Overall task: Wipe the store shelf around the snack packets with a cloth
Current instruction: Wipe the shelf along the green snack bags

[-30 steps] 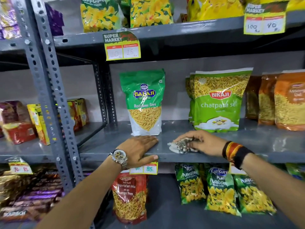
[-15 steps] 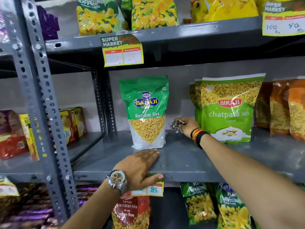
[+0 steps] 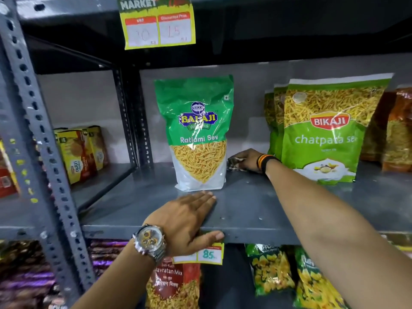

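A green Balaji Ratlami Sev packet (image 3: 198, 132) stands upright on the grey metal shelf (image 3: 245, 206). To its right stand light-green Bikaji chatpata sev packets (image 3: 323, 130). My right hand (image 3: 248, 160) reaches deep between the two, near the back wall, and presses a crumpled patterned cloth (image 3: 234, 163) onto the shelf just behind the Ratlami Sev packet's right side. My left hand (image 3: 189, 217) lies flat on the shelf's front edge in front of that packet, thumb hooked under the lip, holding nothing.
Orange snack packets (image 3: 399, 130) stand at the far right. Yellow biscuit boxes (image 3: 80, 152) sit on the neighbouring shelf left of the perforated upright (image 3: 40, 130). A yellow price tag (image 3: 158, 25) hangs from the shelf above; more packets (image 3: 272, 270) fill the shelf below.
My right hand has carried the cloth from the shelf's front edge to the back, between the two packets, and lowered it onto the shelf. The camera has moved closer. My left hand stays put.
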The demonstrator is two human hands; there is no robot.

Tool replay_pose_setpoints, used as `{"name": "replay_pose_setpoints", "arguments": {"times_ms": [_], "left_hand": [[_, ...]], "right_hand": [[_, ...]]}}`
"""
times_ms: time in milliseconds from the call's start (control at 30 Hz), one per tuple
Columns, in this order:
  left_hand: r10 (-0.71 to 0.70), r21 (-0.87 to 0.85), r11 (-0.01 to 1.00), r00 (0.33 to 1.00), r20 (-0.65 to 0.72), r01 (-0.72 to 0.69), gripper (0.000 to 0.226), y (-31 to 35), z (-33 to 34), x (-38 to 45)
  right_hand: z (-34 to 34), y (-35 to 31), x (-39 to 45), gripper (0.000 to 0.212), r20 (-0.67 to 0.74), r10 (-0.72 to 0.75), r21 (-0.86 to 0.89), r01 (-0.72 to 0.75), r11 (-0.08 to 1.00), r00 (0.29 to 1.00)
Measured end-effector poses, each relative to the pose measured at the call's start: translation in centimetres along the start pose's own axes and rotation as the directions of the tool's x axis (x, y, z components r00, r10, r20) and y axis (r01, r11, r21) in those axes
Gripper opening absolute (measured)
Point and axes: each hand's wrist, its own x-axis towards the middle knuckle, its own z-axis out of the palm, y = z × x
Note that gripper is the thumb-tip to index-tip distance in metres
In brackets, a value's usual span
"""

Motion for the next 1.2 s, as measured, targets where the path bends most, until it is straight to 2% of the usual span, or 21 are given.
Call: {"name": "replay_pose_setpoints", "arguments": {"times_ms": [200, 367, 500, 600, 667, 767, 867, 1000, 1033, 1067, 1133, 1200], "left_hand": [[-0.007, 0.001, 1.0, 1.0, 0.009, 0.007, 0.096, 0.3, -0.2, -0.1], [-0.025, -0.017, 1.0, 1.0, -0.005, 0.024, 0.097, 0.4, -0.3, -0.3], [-0.042, -0.021, 0.999, 0.999, 0.001, 0.042, 0.092, 0.7, -0.4, -0.3], [-0.046, -0.03, 0.998, 0.999, -0.003, 0.046, 0.092, 0.8, -0.5, -0.3], [-0.045, -0.037, 0.998, 0.999, -0.002, 0.045, 0.093, 0.7, -0.4, -0.3], [-0.051, -0.046, 0.998, 0.999, 0.0, 0.051, 0.095, 0.8, -0.5, -0.4], [-0.048, -0.034, 0.998, 0.999, 0.008, 0.048, 0.09, 0.9, -0.6, -0.4], [-0.036, -0.043, 0.998, 0.999, 0.003, 0.036, 0.092, 0.9, -0.8, -0.4], [-0.037, -0.043, 0.998, 0.999, 0.002, 0.037, 0.093, 0.9, -0.8, -0.4], [-0.039, -0.044, 0.998, 0.999, 0.0, 0.039, 0.094, 0.9, -0.8, -0.4], [-0.037, -0.047, 0.998, 0.999, 0.001, 0.037, 0.093, 0.9, -0.8, -0.4], [-0.039, -0.047, 0.998, 0.999, 0.007, 0.039, 0.093, 0.9, -0.7, -0.4]], "right_hand": [[-0.9, -1.4, -6.0, 0.043, 0.068, -0.051, 0.056, 0.047, 0.997, 0.996], [-1.2, -2.9, -12.4, 0.039, 0.064, -0.109, 0.11, 0.102, 0.989, 0.992], [-2.7, -3.2, -16.4, 0.038, 0.149, -0.165, 0.108, 0.15, 0.983, 0.975], [-5.3, -3.0, -16.1, 0.036, -0.057, -0.139, 0.167, 0.146, 0.975, 0.989], [-5.3, -2.2, -15.6, 0.036, -0.109, -0.098, 0.164, 0.115, 0.98, 0.989], [-2.5, -0.7, -15.6, 0.036, -0.048, -0.05, 0.083, 0.054, 0.995, 0.998], [-1.1, -2.1, -18.4, 0.032, -0.026, -0.173, 0.012, 0.173, 0.985, 0.985], [-3.4, -4.6, -23.6, 0.035, 0.244, -0.262, 0.036, 0.262, 0.964, 0.934], [-4.1, -4.7, -23.7, 0.035, 0.269, -0.267, 0.057, 0.261, 0.964, 0.925], [-4.6, -4.5, -23.4, 0.035, 0.241, -0.269, 0.073, 0.259, 0.963, 0.932], [-5.0, -3.4, -22.0, 0.033, 0.085, -0.247, 0.079, 0.241, 0.967, 0.965], [-4.0, -2.1, -20.9, 0.032, -0.03, -0.163, 0.024, 0.164, 0.986, 0.986]]}}
